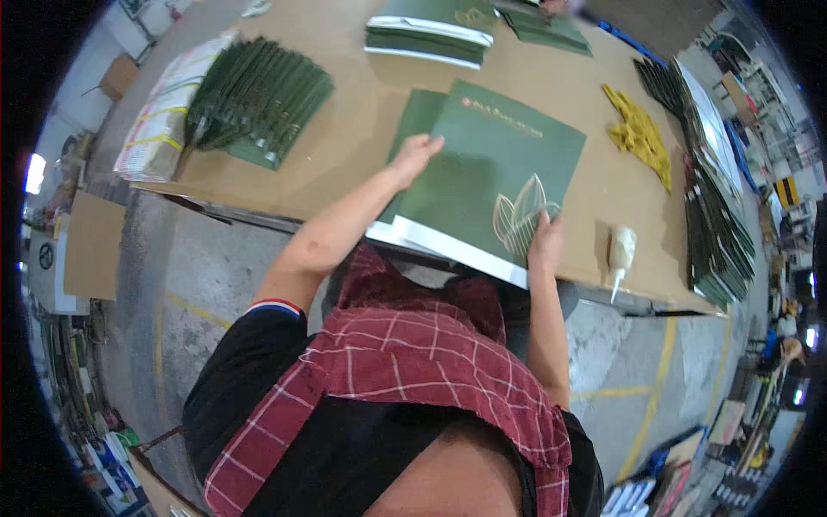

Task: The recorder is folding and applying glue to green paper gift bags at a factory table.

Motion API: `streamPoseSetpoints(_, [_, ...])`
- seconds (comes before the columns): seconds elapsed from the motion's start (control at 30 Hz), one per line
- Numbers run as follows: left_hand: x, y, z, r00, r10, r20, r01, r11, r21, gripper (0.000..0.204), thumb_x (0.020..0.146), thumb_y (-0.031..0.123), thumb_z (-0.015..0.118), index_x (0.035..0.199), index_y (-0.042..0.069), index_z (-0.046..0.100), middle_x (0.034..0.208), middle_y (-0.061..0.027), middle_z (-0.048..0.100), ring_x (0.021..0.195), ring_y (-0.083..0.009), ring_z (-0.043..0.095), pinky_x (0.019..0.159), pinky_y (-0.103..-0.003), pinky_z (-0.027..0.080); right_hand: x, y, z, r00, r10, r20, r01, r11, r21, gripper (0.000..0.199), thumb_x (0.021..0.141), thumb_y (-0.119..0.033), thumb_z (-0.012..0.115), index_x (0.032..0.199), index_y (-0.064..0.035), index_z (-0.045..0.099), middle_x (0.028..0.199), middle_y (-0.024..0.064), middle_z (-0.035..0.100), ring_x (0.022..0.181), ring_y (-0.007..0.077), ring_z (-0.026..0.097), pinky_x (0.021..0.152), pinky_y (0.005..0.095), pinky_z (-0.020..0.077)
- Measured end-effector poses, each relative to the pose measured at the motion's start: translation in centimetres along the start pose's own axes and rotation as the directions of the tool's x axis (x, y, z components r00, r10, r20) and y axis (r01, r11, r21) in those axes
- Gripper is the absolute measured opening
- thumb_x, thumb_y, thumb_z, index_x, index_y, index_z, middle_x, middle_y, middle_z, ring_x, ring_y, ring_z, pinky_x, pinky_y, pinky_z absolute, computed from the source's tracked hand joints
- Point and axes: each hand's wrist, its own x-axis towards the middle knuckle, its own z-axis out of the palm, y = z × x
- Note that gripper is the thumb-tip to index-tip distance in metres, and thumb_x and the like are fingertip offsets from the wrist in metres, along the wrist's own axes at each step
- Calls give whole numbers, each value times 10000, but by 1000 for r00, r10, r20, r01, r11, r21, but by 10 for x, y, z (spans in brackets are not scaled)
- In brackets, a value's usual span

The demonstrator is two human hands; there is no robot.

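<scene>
A flat green paper bag [491, 155] with a gold leaf outline and a white strip along its near edge is tilted up at the table's front edge. My left hand [416, 160] grips its left side, thumb on top and the other fingers partly hidden. Lower on its right side, my right hand [545, 246] is closed on the edge, with the fingers underneath out of sight. Another green bag [419, 110] lies beneath it, showing at the left. To the right of my right hand, a white squeeze bottle [622, 248] points its thin nozzle toward me.
Bundled green bags [263, 95] fan out at the left beside a strapped paper bundle [168, 116]. A green and white stack [428, 39] stands at the back. A yellow cloth [639, 136] and dark green stacks [719, 220] lie right. Another person's hand [553, 7] shows at the far edge.
</scene>
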Motion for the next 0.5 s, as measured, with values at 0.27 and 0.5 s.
streamPoseSetpoints(0.27, [-12,6,25,866,499,-11,-215,393,894,524,795,335,586,1220,85,407,1049,-129,494,963,-255,480,800,-398,395,-19,2,-16,998,-63,12,64,952,-298,491,907,-391,338,1268,-66,262,756,239,606,722,409,584,618,477,459])
streamPoseSetpoints(0.5, [1,-31,5,893,302,334,-337,-43,940,664,828,532,411,1350,156,245,1402,-162,175,1307,-306,148,963,-612,191,-17,-22,-16,980,-90,180,176,820,-544,524,890,-399,365,1245,-16,324,662,191,613,614,345,612,555,436,486])
